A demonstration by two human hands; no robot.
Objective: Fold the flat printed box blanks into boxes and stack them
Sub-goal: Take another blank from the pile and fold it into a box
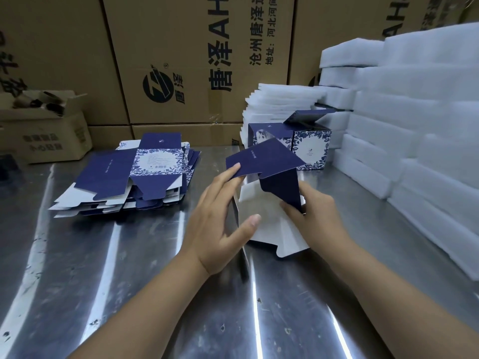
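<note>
A half-folded box blank (269,161), navy outside and white inside, stands on the steel table (129,268) between my hands. My left hand (220,218) grips its left wall, fingers touching a raised navy flap. My right hand (316,213) pinches a navy flap on the right side. A pile of flat printed blanks (129,177) lies to the left. Two folded blue-and-white floral boxes (305,143) stand side by side behind the blank, the right one with its lid flap up.
White foam sheets (414,125) are stacked along the right side and behind the folded boxes. Large brown cartons (194,60) form a wall at the back. A small open carton (44,125) sits at the far left.
</note>
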